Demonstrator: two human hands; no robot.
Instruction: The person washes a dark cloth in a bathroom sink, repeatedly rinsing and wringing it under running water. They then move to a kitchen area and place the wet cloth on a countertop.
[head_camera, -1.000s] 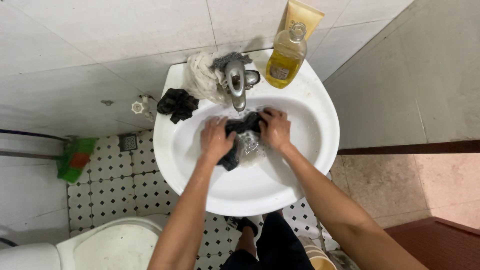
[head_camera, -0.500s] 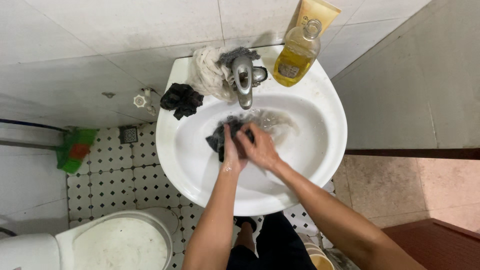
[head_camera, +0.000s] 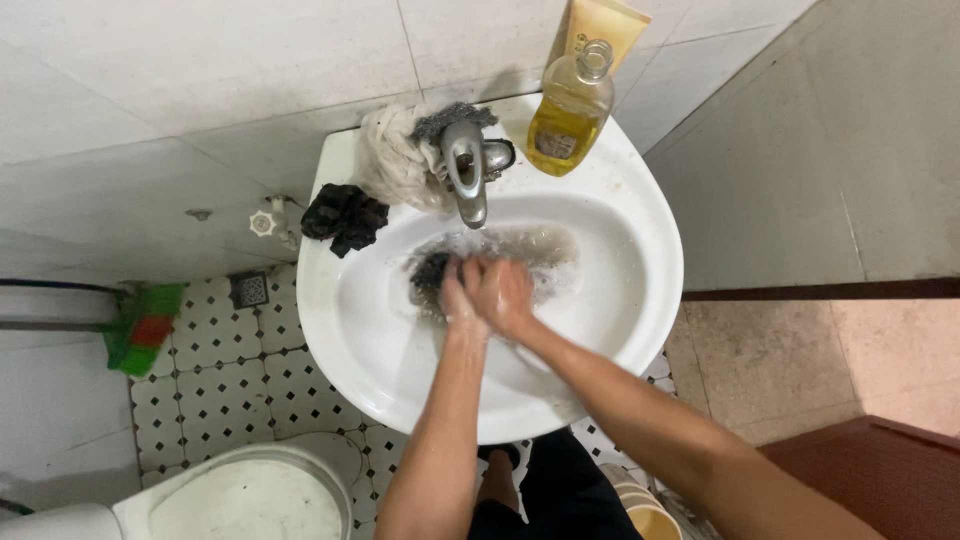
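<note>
A small dark cloth (head_camera: 432, 272), wet and bunched, lay in murky water in the white basin (head_camera: 640, 300) under the metal tap (head_camera: 466, 180). The left hand (head_camera: 457, 298) and right hand (head_camera: 505, 296) pressed together, clenched on it. Another dark rag (head_camera: 343, 217) sat on the rim.

— How is the light over your sink (head_camera: 640, 250)?

— Even and soft, coming from above me. The white basin is the brightest thing I see, with a mild sheen along its rim but no harsh glare.

— Any shadows?

— Only faint ones, under my forearms and beneath the tap (head_camera: 466, 180). The floor tiles (head_camera: 215, 350) below are dimmer.

— Is it sharp?

— Mostly. My left hand (head_camera: 458, 300) and right hand (head_camera: 503, 295) are slightly smeared, and the water around them looks murky. The wide lens bends the wall lines near the edges, and the corners look softer.
</note>
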